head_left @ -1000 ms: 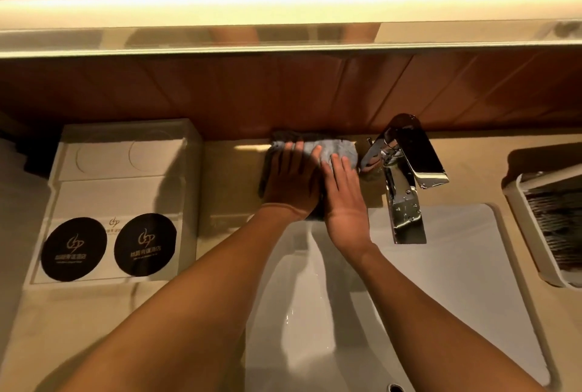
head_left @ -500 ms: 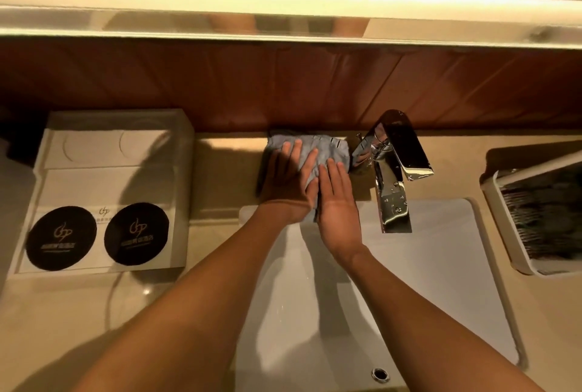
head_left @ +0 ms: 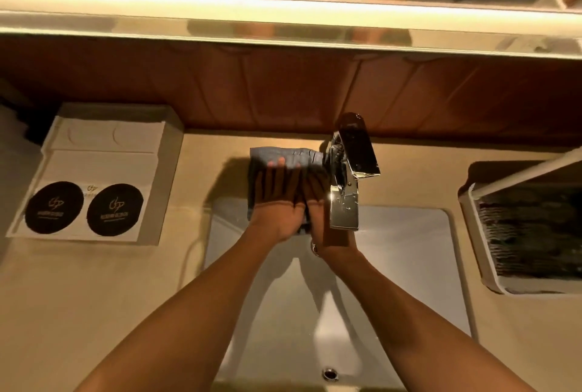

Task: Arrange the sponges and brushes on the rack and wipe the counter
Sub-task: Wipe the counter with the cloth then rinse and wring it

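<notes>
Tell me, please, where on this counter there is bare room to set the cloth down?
Bare counter lies in front of the white box, left of the sink. A narrower strip runs between box and cloth. It is crowded behind the basin: both hands press the cloth beside the faucet. The tray fills the right.

Left hand (head_left: 277, 202) and right hand (head_left: 321, 212) flat on grey cloth (head_left: 293, 157), counter (head_left: 204, 152), beside faucet (head_left: 349, 177)

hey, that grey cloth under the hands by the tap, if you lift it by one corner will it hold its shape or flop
Probably flop: the grey cloth shows folds and creases where the left hand and right hand press it flat on the counter. It looks thin, so likely light. Pushed, it would likely bunch up against the tap rather than slide as one piece.
</notes>
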Demonstrator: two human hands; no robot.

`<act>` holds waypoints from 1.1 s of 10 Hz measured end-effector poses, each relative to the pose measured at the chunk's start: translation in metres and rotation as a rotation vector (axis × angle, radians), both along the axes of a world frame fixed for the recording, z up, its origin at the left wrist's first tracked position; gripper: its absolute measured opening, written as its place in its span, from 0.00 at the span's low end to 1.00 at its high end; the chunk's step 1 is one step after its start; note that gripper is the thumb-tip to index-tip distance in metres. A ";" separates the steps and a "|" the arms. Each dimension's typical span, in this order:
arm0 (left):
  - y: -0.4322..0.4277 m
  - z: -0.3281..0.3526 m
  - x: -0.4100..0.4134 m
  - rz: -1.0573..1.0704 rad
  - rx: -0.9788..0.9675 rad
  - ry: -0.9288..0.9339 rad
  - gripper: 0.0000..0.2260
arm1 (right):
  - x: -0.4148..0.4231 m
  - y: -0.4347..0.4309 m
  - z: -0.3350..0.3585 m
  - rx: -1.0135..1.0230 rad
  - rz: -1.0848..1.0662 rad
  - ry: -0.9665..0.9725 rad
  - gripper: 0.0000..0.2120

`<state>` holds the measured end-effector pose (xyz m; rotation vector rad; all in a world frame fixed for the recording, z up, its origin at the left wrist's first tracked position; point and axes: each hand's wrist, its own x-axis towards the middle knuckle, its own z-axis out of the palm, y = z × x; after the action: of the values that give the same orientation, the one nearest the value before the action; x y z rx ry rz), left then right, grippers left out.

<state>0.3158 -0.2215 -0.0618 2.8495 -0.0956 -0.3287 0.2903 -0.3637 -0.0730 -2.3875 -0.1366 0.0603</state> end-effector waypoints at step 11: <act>-0.185 0.001 -0.005 0.086 -0.121 0.080 0.31 | 0.021 -0.161 0.025 -0.529 0.196 0.074 0.34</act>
<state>0.3105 -0.4062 -0.0607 2.7081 0.0223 -0.4036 0.3115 -0.5251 -0.0481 -2.8855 -0.3575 0.3105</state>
